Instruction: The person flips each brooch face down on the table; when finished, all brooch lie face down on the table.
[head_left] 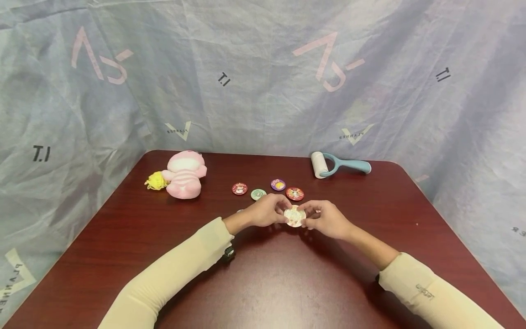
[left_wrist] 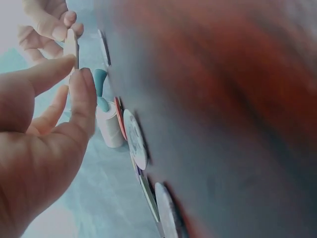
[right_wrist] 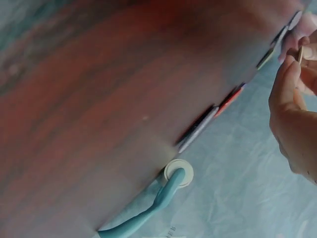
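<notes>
Both hands hold a pale round badge (head_left: 295,216) with a light patterned face over the middle of the table. My left hand (head_left: 267,211) pinches its left edge between thumb and fingers. On the opposite edge, my right hand (head_left: 328,220) grips it the same way. Seen edge-on in the left wrist view, the badge (left_wrist: 72,47) is thin and raised off the tabletop. Just beyond the hands lie a green badge (head_left: 258,194), partly covered by the left hand, a purple one (head_left: 278,184) and a red one (head_left: 295,194).
Another red badge (head_left: 239,188) lies farther left. A pink plush toy (head_left: 185,188) rests at the back left beside a yellow stringy bundle (head_left: 156,181). At the back right is a lint roller (head_left: 319,165) with a blue handle. Grey printed cloth (head_left: 263,91) hangs behind the dark red table (head_left: 279,283).
</notes>
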The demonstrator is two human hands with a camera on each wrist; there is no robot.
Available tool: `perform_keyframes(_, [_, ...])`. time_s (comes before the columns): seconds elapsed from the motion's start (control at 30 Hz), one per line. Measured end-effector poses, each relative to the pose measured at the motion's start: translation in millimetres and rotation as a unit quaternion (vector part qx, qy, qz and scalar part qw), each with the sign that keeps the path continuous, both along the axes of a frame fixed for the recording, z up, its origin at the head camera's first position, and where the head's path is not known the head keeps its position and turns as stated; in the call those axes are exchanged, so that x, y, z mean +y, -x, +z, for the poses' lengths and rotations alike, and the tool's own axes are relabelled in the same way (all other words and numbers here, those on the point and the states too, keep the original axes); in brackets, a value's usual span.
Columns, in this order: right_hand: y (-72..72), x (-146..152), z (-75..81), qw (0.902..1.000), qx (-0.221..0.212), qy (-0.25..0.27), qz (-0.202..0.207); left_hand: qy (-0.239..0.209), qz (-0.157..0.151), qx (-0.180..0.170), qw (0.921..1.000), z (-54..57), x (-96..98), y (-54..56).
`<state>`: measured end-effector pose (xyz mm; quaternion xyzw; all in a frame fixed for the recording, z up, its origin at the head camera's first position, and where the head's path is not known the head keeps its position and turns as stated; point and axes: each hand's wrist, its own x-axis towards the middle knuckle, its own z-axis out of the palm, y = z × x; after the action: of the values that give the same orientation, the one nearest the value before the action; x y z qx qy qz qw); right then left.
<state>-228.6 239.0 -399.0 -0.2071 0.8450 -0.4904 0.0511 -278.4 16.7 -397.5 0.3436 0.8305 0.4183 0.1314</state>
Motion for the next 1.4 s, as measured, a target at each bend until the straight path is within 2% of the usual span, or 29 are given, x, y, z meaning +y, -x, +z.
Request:
perform_keyframes(0.17, [1.6,-1,4.8,0.9993,-0.001,0.024,-0.027,-0.033,0.012,0.007,0.9994,0.8,0.6,1.0])
perform_keyframes(0.4, [1.8,-2,8.7,0.9986,0.011,0.022,-0.048,-0.061,0.03,0.026,0.9974,1.6,0.7,-1.0])
perform_keyframes(0.6, [1.5,-2,10.3,0.9979,0.02,0.027,-0.056,-0.067,0.041,0.035,0.9963,4.6,0.9,-0.3])
perform_keyframes(0.83, [3.6,-3,13.8,0.997,0.031,0.039,-0.058,-0.075,0.048,0.028,0.9957,11.5,1.2,0.1])
perform_keyframes(1.1, [2.9,-1,12.8,0.9973,0.016,0.042,-0.059,-0.083,0.05,0.027,0.9949,5.8,1.9,1.5])
perform_keyframes(1.4, [4.7,-1,14.4,0.9962,0.005,0.045,-0.075,-0.116,0.05,0.022,0.9918,2.9,3.3,4.0])
